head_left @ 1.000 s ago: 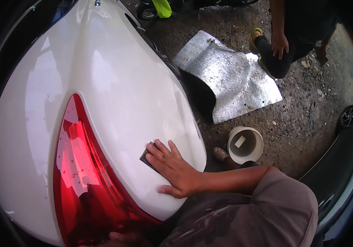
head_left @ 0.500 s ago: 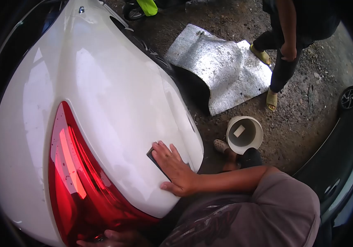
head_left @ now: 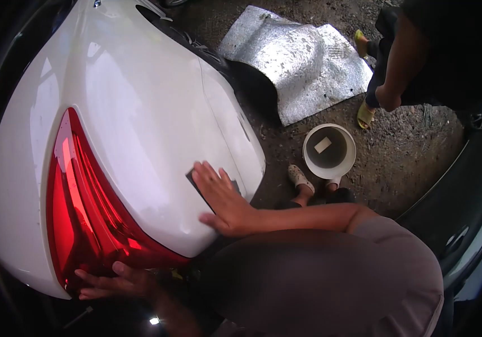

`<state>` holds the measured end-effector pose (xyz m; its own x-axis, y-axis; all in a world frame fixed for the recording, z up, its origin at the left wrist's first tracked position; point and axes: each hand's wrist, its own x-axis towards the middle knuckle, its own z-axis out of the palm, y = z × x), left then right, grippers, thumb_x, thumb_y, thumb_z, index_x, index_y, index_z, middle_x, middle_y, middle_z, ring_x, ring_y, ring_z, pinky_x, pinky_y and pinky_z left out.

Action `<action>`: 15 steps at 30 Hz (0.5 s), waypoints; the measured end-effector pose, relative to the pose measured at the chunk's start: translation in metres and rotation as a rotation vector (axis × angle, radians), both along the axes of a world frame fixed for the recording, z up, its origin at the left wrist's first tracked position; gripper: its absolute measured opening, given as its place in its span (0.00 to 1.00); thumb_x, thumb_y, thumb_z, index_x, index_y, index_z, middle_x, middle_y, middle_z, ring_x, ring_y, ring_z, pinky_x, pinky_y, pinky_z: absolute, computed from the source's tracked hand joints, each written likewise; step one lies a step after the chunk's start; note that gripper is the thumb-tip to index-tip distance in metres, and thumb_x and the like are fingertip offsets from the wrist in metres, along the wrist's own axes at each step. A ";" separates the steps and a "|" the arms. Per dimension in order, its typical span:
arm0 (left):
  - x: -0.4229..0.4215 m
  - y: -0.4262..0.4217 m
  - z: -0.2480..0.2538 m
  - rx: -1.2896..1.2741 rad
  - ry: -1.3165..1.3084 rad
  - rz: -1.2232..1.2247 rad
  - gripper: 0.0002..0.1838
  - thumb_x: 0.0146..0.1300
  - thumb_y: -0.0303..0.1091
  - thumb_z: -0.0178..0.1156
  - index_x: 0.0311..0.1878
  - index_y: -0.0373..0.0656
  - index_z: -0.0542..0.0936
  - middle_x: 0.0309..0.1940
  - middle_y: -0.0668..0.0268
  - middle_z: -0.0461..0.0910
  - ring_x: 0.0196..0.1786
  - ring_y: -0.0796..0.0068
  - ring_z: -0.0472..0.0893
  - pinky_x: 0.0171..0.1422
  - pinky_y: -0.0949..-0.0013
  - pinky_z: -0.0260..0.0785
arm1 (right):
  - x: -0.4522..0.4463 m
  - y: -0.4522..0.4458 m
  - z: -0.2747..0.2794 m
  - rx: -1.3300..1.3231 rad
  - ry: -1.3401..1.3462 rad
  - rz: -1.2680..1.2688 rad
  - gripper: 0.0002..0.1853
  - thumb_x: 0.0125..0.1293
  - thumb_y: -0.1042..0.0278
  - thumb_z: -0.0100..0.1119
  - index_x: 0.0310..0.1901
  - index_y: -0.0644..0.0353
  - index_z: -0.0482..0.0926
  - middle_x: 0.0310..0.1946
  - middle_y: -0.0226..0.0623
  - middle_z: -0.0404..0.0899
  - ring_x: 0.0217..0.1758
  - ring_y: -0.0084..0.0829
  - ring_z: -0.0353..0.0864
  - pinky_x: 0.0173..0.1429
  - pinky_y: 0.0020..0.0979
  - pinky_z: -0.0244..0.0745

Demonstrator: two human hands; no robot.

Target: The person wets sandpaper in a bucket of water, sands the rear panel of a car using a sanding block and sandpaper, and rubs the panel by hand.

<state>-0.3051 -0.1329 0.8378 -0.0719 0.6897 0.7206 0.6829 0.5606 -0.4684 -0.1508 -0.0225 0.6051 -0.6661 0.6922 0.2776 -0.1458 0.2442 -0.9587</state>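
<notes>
My right hand (head_left: 224, 199) lies flat, palm down, on the white car's rear side panel (head_left: 156, 140). Under its palm and fingers is a dark, thin sheet of what looks like sandpaper (head_left: 195, 183), its edges showing on both sides. At the lower left, my left hand (head_left: 120, 279) is open with its fingers spread, over the bottom of the red tail light (head_left: 103, 236). Nothing shows in that hand, though its underside is hidden.
On the ground to the right stands a white bucket (head_left: 352, 160) with water and a pale block (head_left: 323, 145) inside. Behind it lies a crumpled silver sheet (head_left: 297, 62). Another person (head_left: 404, 73) stands at the upper right. A dark car (head_left: 443, 196) is along the right edge.
The view has shifted, so the car and bucket sit higher in it. My right hand still presses the sandpaper to the panel. My left hand has come further into sight by the tail light.
</notes>
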 end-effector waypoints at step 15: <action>-0.073 -0.052 0.002 -0.271 0.375 -0.337 0.45 0.86 0.65 0.40 0.90 0.37 0.56 0.92 0.54 0.50 0.92 0.34 0.42 0.93 0.31 0.37 | -0.050 0.064 -0.037 -0.137 -0.068 -0.161 0.50 0.85 0.27 0.36 0.90 0.61 0.42 0.93 0.52 0.39 0.96 0.51 0.35 0.93 0.59 0.32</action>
<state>-0.3786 -0.1845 0.8400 0.4103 0.7938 0.4490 0.5624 0.1673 -0.8098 -0.2013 0.0415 0.5677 -0.5579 0.8193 0.1321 -0.0497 0.1259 -0.9908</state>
